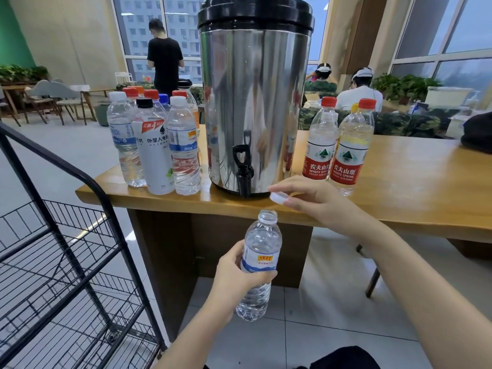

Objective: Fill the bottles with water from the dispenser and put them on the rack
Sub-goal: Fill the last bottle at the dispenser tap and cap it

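**At the steel water dispenser (255, 102)**

The left hand (234, 272) has its fingers wrapped round an uncapped clear bottle (262, 251), held upright, low in front of the worktop (412, 195); the right hand (314, 203) pinches a white cap (278, 197) just beside the tap (243, 171); the black wire rack (66, 262) stands to the left.
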The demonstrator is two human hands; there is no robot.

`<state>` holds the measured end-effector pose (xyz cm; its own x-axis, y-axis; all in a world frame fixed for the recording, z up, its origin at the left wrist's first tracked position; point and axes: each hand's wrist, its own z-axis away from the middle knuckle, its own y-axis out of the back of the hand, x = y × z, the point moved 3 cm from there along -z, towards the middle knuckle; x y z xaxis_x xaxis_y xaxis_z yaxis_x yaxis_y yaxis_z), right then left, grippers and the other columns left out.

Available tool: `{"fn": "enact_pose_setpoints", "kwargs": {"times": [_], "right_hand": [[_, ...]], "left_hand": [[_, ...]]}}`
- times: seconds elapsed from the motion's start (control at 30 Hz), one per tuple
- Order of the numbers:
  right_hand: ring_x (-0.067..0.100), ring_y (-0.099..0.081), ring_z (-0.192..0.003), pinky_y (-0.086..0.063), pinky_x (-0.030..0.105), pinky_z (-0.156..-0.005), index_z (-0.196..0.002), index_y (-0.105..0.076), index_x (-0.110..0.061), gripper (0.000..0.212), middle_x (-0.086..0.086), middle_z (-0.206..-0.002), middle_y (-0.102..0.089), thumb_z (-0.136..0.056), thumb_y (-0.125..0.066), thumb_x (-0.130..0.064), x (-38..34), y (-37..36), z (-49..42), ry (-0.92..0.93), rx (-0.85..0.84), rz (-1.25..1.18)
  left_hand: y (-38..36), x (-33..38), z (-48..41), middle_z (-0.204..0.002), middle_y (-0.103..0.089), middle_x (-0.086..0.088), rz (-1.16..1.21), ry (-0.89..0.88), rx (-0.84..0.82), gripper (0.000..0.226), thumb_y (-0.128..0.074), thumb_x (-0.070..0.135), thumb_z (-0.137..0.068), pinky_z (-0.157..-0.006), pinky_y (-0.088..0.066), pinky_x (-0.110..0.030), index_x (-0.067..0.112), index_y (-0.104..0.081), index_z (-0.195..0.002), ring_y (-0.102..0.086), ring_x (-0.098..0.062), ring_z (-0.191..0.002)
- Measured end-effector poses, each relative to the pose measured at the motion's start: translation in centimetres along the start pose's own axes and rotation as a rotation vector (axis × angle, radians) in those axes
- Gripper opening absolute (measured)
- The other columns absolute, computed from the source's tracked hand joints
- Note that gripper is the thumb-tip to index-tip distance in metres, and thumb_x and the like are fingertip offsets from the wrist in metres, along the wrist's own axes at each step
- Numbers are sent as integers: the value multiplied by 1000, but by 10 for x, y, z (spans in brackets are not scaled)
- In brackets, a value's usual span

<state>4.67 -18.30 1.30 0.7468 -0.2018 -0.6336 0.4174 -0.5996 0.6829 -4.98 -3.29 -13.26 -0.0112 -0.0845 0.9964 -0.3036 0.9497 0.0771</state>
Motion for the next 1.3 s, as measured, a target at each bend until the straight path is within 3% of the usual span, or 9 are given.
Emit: {"fn": "enact_pose_setpoints", "kwargs": {"times": [0.1, 0.37, 0.63, 0.83, 0.97, 1.07, 1.13, 1.17, 1.3], "right_hand": [[10, -57, -114, -48, 28, -96, -123, -65, -22, 31, -10, -117, -62, -95, -59, -10, -15, 2, 3, 30, -100, 91], [4, -59, -110, -47, 14, -87, -120, -67, -15, 33, -4, -117, -63, -91, -62, -1, -26, 3, 9, 59, -192, 139], [-1, -57, -101, -46, 11, -84, -118, -66, -19, 28, -7, -110, -66, -90, -67, -17, -29, 2, 5, 41, -198, 333], [2, -53, -76, -43, 16, -66, -103, -47, -30, 18, -10, -89, -58, -101, -37, -44, -31, -7, 4, 38, -260, 601], [10, -39, -54, -30, 24, -50, -70, -37, -25, 38, -8, -62, -43, -100, -21, -42, -31, -10, 8, 369, -97, 886], [11, -39, -49, -26, 23, -47, -58, -42, -21, 52, -5, -53, -40, -95, -16, -48, -21, -14, 5, 132, -62, 964], [15, -45, -48, -37, 26, -47, -62, -52, -18, 47, -3, -52, -40, -98, -36, -45, -9, -21, 8, 52, -26, 1055], [15, -45, -46, -39, 29, -46, -62, -52, -18, 45, -3, -51, -40, -97, -44, -46, -8, -22, 10, 80, -7, 1096], [11, -40, -48, -24, 23, -44, -59, -41, -23, 55, -6, -56, -44, -99, -16, -50, -13, -12, 14, 239, 2, 960]], "left_hand": [[-5, 10, 8, -100, -73, 16, -4, -32, -41, 53, -88, 10, -68, -72, -54, -15, 27, -64, -112, -68, 0, -95], [-4, 16, 15, -107, -71, 14, -35, -50, -47, 61, -89, 17, -67, -88, -58, -27, 30, -61, -119, -66, -3, -103], [-1, 19, 25, -101, -71, 17, -23, -103, -47, 56, -88, 13, -68, -73, -54, -16, 30, -61, -114, -66, -1, -99], [1, 28, 28, -101, -72, 15, 26, -113, -142, 53, -83, 6, -73, -75, -53, -16, 29, -59, -114, -68, -4, -99], [-4, 33, 28, -104, -74, 5, 49, -108, -316, 50, -80, -1, -76, -79, -54, -20, 23, -61, -116, -69, -12, -100], [-12, 29, 26, -100, -72, 10, -78, -181, -160, 52, -83, 6, -74, -77, -53, -15, 32, -59, -112, -67, -2, -98], [-16, 25, 24, -100, -69, 15, -163, -217, -50, 55, -85, 10, -72, -76, -52, -13, 37, -57, -112, -64, 4, -97], [-14, 23, 22, -100, -70, 14, -164, -204, -62, 55, -85, 11, -72, -77, -52, -14, 35, -57, -113, -65, 3, -97], [-8, 30, 16, -104, -73, 5, -70, -86, -392, 52, -82, 5, -75, -83, -55, -22, 23, -60, -118, -69, -12, -100]]}}
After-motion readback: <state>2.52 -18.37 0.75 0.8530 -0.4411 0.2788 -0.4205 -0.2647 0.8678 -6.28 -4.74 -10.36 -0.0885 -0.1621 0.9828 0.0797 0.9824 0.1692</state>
